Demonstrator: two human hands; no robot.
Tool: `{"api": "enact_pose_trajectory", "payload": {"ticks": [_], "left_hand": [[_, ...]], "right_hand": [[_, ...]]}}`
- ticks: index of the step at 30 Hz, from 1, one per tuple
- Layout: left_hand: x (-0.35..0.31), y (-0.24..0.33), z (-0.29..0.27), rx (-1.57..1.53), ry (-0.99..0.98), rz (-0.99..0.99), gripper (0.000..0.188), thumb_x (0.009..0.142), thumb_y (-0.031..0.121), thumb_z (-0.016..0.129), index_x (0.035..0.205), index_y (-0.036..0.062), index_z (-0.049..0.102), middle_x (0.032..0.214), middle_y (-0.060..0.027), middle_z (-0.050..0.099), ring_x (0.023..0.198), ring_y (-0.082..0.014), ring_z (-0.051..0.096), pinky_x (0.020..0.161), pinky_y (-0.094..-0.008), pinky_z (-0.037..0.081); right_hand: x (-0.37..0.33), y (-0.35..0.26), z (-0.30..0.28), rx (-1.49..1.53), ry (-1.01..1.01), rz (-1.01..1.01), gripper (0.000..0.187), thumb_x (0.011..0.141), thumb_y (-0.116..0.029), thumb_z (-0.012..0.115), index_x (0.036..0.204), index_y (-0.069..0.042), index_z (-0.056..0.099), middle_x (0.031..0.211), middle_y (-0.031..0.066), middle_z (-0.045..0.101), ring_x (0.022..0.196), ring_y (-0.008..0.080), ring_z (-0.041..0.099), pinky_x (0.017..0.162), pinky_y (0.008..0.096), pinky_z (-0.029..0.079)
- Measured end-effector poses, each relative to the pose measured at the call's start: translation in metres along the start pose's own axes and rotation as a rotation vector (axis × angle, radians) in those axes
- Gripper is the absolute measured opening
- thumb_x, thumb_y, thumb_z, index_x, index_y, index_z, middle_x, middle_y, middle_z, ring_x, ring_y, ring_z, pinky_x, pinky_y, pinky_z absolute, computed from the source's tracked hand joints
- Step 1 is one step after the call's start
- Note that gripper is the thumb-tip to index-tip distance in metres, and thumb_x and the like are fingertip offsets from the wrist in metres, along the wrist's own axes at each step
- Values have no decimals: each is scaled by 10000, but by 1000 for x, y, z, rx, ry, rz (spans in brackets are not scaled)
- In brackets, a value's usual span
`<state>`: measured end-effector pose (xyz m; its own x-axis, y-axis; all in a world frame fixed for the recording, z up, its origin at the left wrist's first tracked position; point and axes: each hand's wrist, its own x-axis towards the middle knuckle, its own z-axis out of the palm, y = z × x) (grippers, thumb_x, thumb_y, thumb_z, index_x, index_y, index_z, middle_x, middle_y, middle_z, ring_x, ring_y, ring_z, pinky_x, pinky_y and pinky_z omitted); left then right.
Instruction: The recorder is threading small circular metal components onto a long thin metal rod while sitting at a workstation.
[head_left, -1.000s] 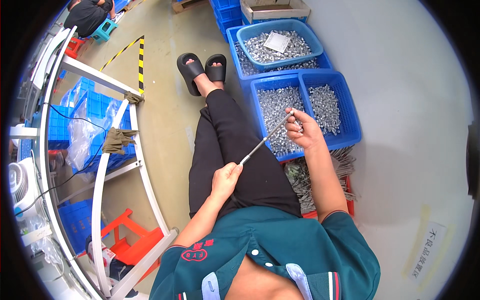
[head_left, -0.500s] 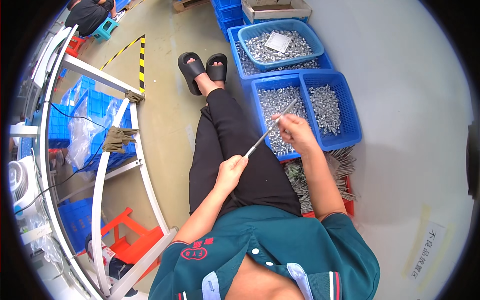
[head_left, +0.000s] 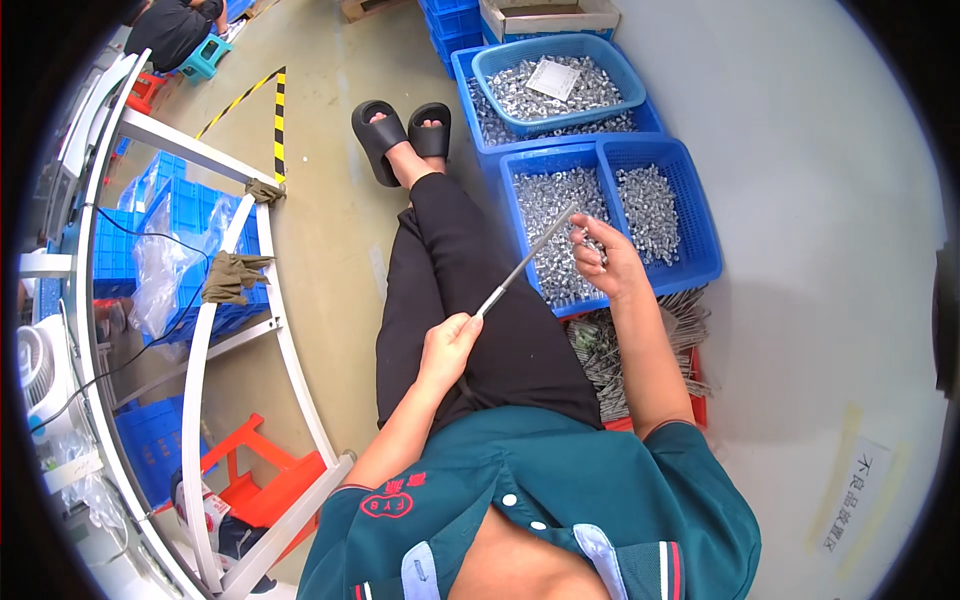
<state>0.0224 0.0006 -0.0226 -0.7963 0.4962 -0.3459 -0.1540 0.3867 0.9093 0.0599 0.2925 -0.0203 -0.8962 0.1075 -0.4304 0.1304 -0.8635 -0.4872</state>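
Note:
My left hand grips the near end of a long thin metal rod that slants up to the right over my lap. My right hand is at the rod's far end, fingers curled beside it, pinching something too small to make out. Just behind that hand stands a blue two-compartment crate filled with small silvery metal parts. I sit with legs in black trousers stretched out and black sandals on my feet.
A blue basket of metal parts sits on another blue crate further away. A bundle of metal rods lies in a red tray at my right. A white frame rack with blue crates stands to the left. Another person sits at the far left top.
My right hand has drawn back from over the crate toward the rod's far end, and the rod has tilted slightly; my left hand keeps its hold.

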Motion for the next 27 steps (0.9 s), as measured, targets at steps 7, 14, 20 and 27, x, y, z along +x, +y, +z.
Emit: {"api": "enact_pose_trajectory", "payload": {"ticks": [7, 14, 20, 27], "left_hand": [[-14, -3, -6, 72, 28, 0, 378, 884, 269, 562, 643, 8, 430, 523, -32, 322, 525, -76, 310, 463, -300, 298], [-15, -8, -2, 108, 1, 6, 360, 882, 280, 563, 664, 12, 462, 515, -54, 350, 502, -95, 319, 462, -306, 310], [-14, -11, -1, 98, -6, 19, 359, 881, 292, 560, 672, 12, 477, 510, -61, 368, 491, -107, 331, 465, -310, 320], [-13, -7, 0, 174, 2, 0, 364, 879, 314, 556, 681, 14, 496, 507, -77, 395, 473, -125, 370, 467, -319, 331]], "right_hand": [[6, 2, 0, 228, -9, 11, 180, 929, -203, 497, 978, -36, 540, 797, 56, 552, 470, 50, 380, 365, 162, 283], [13, 7, -15, 249, 115, -22, 217, 903, -272, 545, 953, -61, 535, 788, 27, 555, 469, 32, 381, 365, 165, 267], [17, 11, -16, 347, 55, 4, 234, 888, -296, 558, 934, -67, 548, 786, 30, 555, 467, 37, 381, 371, 165, 270], [17, 12, 2, 374, 30, -26, 230, 868, -289, 588, 946, -74, 561, 833, 52, 573, 479, 42, 380, 388, 171, 287]]}}
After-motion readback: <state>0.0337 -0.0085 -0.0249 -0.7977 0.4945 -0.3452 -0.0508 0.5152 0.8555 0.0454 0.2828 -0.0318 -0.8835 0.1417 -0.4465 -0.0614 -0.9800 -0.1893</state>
